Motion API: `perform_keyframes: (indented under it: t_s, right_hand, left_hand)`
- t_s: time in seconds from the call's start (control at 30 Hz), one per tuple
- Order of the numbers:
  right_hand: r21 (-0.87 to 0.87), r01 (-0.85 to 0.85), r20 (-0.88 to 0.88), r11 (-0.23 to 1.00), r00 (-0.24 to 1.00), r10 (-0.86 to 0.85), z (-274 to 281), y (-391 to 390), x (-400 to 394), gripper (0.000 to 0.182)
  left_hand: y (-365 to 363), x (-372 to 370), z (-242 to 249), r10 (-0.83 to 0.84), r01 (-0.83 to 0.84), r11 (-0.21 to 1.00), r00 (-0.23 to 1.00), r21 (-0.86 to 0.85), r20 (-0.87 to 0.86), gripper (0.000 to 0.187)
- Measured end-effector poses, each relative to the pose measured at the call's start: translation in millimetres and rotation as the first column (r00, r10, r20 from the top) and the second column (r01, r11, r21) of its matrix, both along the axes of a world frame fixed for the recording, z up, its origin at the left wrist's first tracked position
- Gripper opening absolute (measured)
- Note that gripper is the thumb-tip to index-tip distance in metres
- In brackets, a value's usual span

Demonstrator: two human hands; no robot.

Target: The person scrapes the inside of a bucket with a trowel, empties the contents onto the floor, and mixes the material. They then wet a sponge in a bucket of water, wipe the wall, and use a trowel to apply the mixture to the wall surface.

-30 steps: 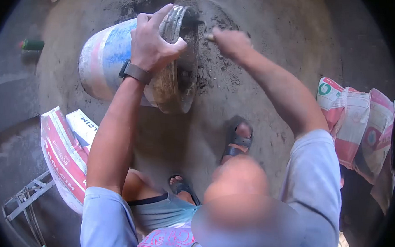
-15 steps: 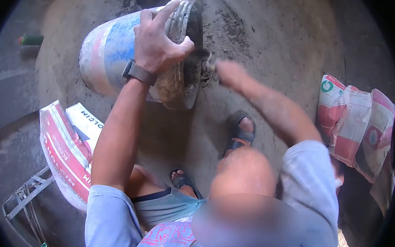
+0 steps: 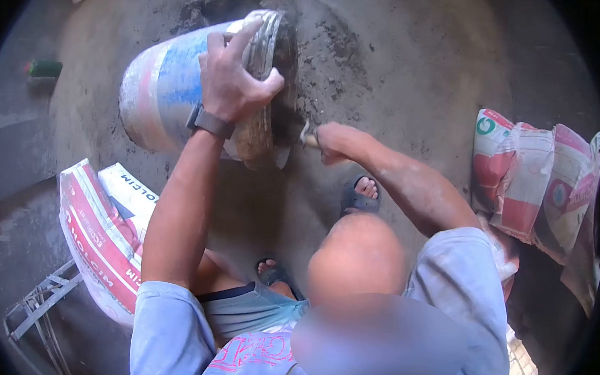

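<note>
A paint-stained bucket (image 3: 173, 76), blue and white with a pinkish band, lies tipped on its side, its mouth facing right. My left hand (image 3: 236, 80) grips it near the rim, thumb and fingers spread over the side. A watch is strapped on that wrist. My right hand (image 3: 337, 143) is closed around the handle of a trowel (image 3: 308, 136), whose bent metal neck shows. The blade is hidden around the bucket's dark mouth. Loose grey mortar (image 3: 332, 59) lies on the floor beside and beyond the bucket's mouth.
Red and white cement bags lie at the left (image 3: 95, 230) and more bags (image 3: 534, 174) stand at the right. A metal frame (image 3: 42, 302) is at lower left, and a green bottle-like object (image 3: 44, 69) lies at far left. My sandalled feet are below the bucket.
My right hand has drawn the trowel slightly down and left, nearer the bucket's lower mouth. My left hand and the bucket's rim have shifted slightly left and down.
</note>
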State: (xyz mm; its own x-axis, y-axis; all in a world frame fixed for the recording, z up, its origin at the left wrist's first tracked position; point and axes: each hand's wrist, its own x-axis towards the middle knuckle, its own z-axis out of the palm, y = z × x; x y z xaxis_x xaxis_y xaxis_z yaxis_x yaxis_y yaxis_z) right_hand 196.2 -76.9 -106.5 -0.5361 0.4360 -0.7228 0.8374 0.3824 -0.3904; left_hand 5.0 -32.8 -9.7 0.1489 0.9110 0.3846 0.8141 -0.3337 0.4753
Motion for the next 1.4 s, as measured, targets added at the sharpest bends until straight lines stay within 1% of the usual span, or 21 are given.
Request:
perform_keyframes:
  t_s: [0.03,0.1,0.13,0.2,0.3,0.37,0.4,0.47,0.6,0.67,0.7,0.8,0.83,0.9,0.97,1.1,1.13,1.2,1.27,1.37,1.4]
  right_hand:
    - [0.015,-0.003,0.004,1.0,1.0,0.003,5.2,4.1,4.9,0.024]
    - [-0.264,0.012,-0.104,0.965,0.994,-0.041,14.9,3.6,16.1,0.022]
    - [-0.388,0.164,-0.073,0.907,0.976,-0.207,25.0,1.1,23.4,0.021]
    - [-0.377,0.255,-0.074,0.89,0.95,-0.304,62.0,1.2,39.0,0.021]
    - [-0.261,0.346,-0.136,0.901,0.911,-0.389,76.3,0.8,75.7,0.023]
    - [0.032,0.667,-0.319,0.745,0.713,-0.625,70.0,-3.5,95.6,0.029]
    - [0.028,0.671,-0.315,0.741,0.71,-0.63,64.3,-4.0,92.6,0.029]
    - [0.273,0.882,-0.45,0.383,0.469,-0.76,41.5,-1.6,76.0,0.034]
    - [0.34,0.857,-0.376,0.387,0.501,-0.779,-60.7,9.3,67.0,0.036]
    - [0.297,0.738,-0.176,0.606,0.666,-0.725,-73.4,16.0,62.5,0.037]
    - [0.288,0.737,-0.177,0.611,0.668,-0.723,-69.9,11.4,56.3,0.037]
    - [0.243,0.861,-0.324,0.446,0.505,-0.8,-51.3,-10.8,49.6,0.039]
    - [0.177,0.897,-0.37,0.406,0.443,-0.817,-55.0,-15.4,53.2,0.039]
    - [0.101,0.923,-0.409,0.37,0.378,-0.831,-71.5,-25.8,57.5,0.039]
    - [-0.062,0.967,-0.406,0.249,0.203,-0.891,-89.0,-33.9,62.9,0.038]
    - [-0.21,0.962,-0.337,0.175,0.097,-0.937,-64.9,-57.9,80.6,0.035]
    - [-0.269,0.949,-0.266,0.165,0.091,-0.96,-45.7,-63.9,87.7,0.035]
    - [-0.136,0.961,-0.435,0.241,0.161,-0.886,-64.5,-82.0,107.0,0.034]
    - [-0.1,0.969,-0.442,0.224,0.158,-0.883,-53.5,-91.0,118.6,0.032]
    - [-0.072,0.981,-0.421,0.178,0.132,-0.897,-29.4,-91.3,120.5,0.03]
    - [-0.002,0.973,-0.542,0.229,0.192,-0.818,-30.1,-91.6,118.5,0.019]
  left_hand:
    - [-0.2,-0.3,-0.3,0.01,-0.01,1.0,1.0,-0.012,-0.011,0.066]
    - [-0.8,-0.7,-1.6,0.012,-0.012,1.0,1.0,-0.011,0.001,0.065]
    - [0.9,-0.8,-2.0,0.011,-0.011,1.0,1.0,-0.014,0.02,0.064]
    - [1.6,-3.8,-3.2,0.014,-0.013,1.0,0.999,-0.028,0.029,0.064]
    - [-1.2,-2.6,-2.6,-0.002,0.003,1.0,0.999,-0.018,0.042,0.065]
    - [-4.5,-0.9,-0.9,0.007,-0.006,1.0,0.999,-0.022,0.05,0.065]
    - [-5.2,-0.3,2.0,-0.014,0.015,1.0,0.999,-0.026,0.039,0.064]
    - [-8.8,3.5,8.3,-0.008,0.008,0.998,1.0,-0.06,0.008,0.065]
    - [-0.4,2.9,13.7,0.011,-0.015,0.998,0.997,-0.053,-0.075,0.066]
    - [15.4,0.6,18.9,0.073,-0.089,0.965,0.995,-0.245,-0.075,0.076]
    - [24.0,-2.1,22.5,0.078,-0.096,0.964,0.994,-0.249,-0.083,0.076]
    - [67.1,-0.9,32.3,-0.025,-0.157,0.896,0.916,-0.416,-0.4,0.089]
    - [77.9,7.0,39.0,-0.019,-0.16,0.9,0.915,-0.405,-0.403,0.089]
    - [92.7,21.1,46.3,-0.139,-0.178,0.731,0.906,-0.658,-0.4,0.078]
    - [102.9,13.0,29.7,-0.14,-0.163,0.735,0.913,-0.659,-0.383,0.071]
    - [87.5,-34.2,56.8,-0.198,-0.114,0.737,0.906,-0.666,-0.374,0.049]
    - [83.0,-63.4,68.2,-0.045,-0.107,0.677,0.982,-0.728,-0.186,0.046]
    - [63.2,-95.8,114.4,0.163,-0.233,0.615,0.972,-0.754,-0.168,0.056]
    - [36.8,-119.6,136.7,0.25,-0.185,0.782,0.968,-0.595,0.029,0.052]
    - [-10.0,-131.1,129.8,0.209,-0.091,0.91,0.944,-0.405,0.257,0.07]
    - [-30.4,-123.3,113.5,0.203,-0.128,0.934,0.958,-0.335,0.201,0.076]
